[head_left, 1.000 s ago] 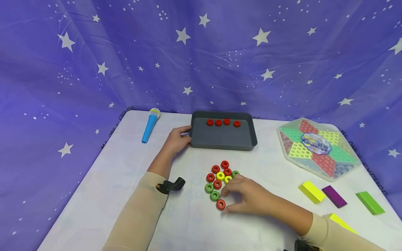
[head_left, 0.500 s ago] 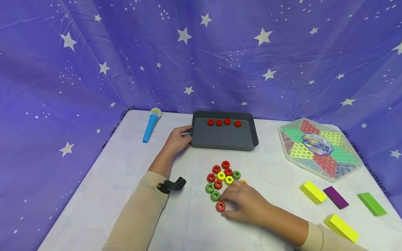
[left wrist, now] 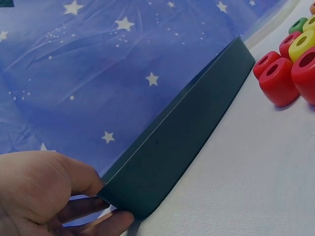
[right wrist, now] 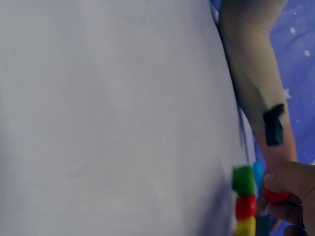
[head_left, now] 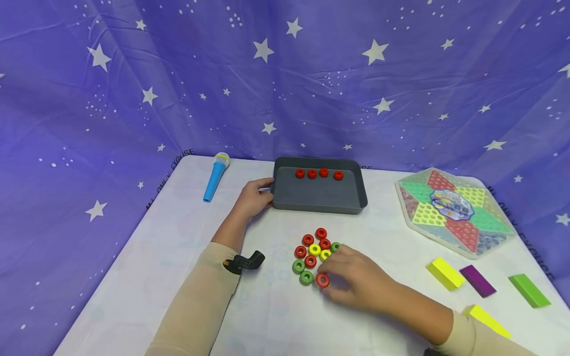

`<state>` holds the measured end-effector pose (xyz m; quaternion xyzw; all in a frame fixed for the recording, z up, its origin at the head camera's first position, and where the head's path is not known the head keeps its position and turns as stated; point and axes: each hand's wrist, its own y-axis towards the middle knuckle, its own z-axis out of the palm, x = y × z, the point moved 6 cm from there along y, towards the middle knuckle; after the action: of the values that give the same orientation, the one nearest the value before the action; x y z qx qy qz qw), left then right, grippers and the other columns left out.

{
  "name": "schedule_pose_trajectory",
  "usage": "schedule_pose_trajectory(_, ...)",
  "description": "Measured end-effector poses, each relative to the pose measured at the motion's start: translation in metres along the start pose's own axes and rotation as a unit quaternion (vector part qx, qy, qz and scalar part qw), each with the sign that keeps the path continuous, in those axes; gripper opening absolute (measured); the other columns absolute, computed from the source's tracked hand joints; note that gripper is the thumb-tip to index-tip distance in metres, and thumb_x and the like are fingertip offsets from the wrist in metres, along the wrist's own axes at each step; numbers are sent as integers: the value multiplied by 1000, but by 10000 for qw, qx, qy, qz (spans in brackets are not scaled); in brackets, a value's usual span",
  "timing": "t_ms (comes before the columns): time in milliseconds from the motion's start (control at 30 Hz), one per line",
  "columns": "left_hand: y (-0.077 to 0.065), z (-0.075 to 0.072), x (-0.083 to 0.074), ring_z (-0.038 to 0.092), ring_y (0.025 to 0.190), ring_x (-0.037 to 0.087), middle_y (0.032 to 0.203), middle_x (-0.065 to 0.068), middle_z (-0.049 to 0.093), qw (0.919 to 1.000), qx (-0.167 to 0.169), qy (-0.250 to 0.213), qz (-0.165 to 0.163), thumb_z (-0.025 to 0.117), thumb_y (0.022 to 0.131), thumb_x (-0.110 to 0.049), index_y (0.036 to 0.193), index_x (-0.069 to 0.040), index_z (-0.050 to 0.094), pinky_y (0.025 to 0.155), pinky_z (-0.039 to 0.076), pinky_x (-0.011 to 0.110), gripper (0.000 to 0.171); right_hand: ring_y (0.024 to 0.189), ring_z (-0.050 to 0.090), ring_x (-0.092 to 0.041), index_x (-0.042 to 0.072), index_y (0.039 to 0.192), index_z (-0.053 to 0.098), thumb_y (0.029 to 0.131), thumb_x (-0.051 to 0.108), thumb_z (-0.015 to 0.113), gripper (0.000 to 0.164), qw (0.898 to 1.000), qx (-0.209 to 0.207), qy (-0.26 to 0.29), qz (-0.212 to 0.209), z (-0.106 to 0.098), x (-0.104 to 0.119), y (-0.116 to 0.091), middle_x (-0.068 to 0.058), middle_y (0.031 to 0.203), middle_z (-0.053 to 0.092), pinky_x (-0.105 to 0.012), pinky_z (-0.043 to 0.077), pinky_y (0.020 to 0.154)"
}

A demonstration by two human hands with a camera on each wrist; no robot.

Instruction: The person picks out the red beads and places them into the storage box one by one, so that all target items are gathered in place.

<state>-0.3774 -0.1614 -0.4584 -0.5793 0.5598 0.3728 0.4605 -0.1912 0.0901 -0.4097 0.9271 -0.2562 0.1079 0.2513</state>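
Observation:
In the head view my right hand (head_left: 362, 279) pinches a thick red ring bead (head_left: 322, 281) between thumb and fingers, at the near right of a loose cluster of beads. That cluster has several red beads (head_left: 300, 252), yellow beads (head_left: 314, 249) and green beads (head_left: 306, 278); part of it lies hidden behind the hand. The right wrist view also shows the held red bead (right wrist: 275, 196) at the thumb tip. My left hand (head_left: 253, 200) holds the left side of a dark grey tray (head_left: 318, 205), thumb and fingers at its corner. Several red beads (head_left: 324, 172) stand in a row inside, near the back wall.
A blue toy microphone (head_left: 215, 177) lies at the back left. To the right are a hexagonal Chinese checkers board (head_left: 463, 212), yellow blocks (head_left: 445, 273), a purple block (head_left: 478, 281) and a green block (head_left: 530, 290). A starry purple curtain (head_left: 285, 89) hangs behind the white table (head_left: 249, 306).
The right hand has closed on the red bead and shifted it slightly up and to the right, away from its earlier spot below the green beads. The left hand stays at the tray.

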Motion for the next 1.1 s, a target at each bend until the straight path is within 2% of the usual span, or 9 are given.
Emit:
schedule_pose_trajectory(167,0,0,0,63,116,25,148,9,54,10000,32,10,-47,59,91,-1,150,-11,51,87,61,35,60,91,51,-4,19,106,76,77,20,82,29,9987,-1,-247,452,-33,-25,19,15,104,71,-23,49,74)
schedule_pose_trajectory(300,0,-1,-1,64,117,25,147,10,55,10000,16,3,-30,59,90,-1,149,-10,52,87,61,36,60,94,53,-10,18,108,76,78,22,82,31,9918,102,-709,1062,-58,-55,40,10,106,73,-33,52,76)
schedule_pose_trajectory(433,0,-1,-1,64,116,25,147,10,55,10000,22,44,7,59,90,-1,149,-10,51,86,61,35,61,92,52,-15,16,110,76,82,22,80,29,9862,254,-801,1423,-73,-87,64,5,105,73,-35,49,75)
schedule_pose_trajectory(633,0,-1,-1,64,115,26,146,11,55,10000,58,38,24,58,90,0,149,-9,52,86,61,35,61,93,53,-20,12,114,75,84,20,78,32,9852,468,-603,1532,-80,-119,105,0,107,73,-39,47,78)
schedule_pose_trajectory(833,1,-1,0,64,113,25,147,10,54,10000,78,43,-1,58,89,0,150,-10,51,86,61,34,62,91,54,-24,10,117,75,85,20,78,34,9836,725,-239,1633,-81,-136,148,-3,110,73,-41,46,81)
schedule_pose_trajectory(967,1,-2,0,64,112,25,147,10,54,10000,37,54,1,57,89,1,149,-10,52,85,61,34,61,86,56,-24,10,117,75,86,20,77,33,9787,968,-75,1809,-77,-147,175,-5,112,74,-39,50,75)
schedule_pose_trajectory(1100,0,-2,-1,64,113,25,147,10,54,10000,48,30,-7,57,89,1,149,-10,52,86,61,34,61,88,59,-23,12,116,75,87,20,76,31,9717,1192,104,2036,-67,-159,195,-6,114,73,-40,52,79)
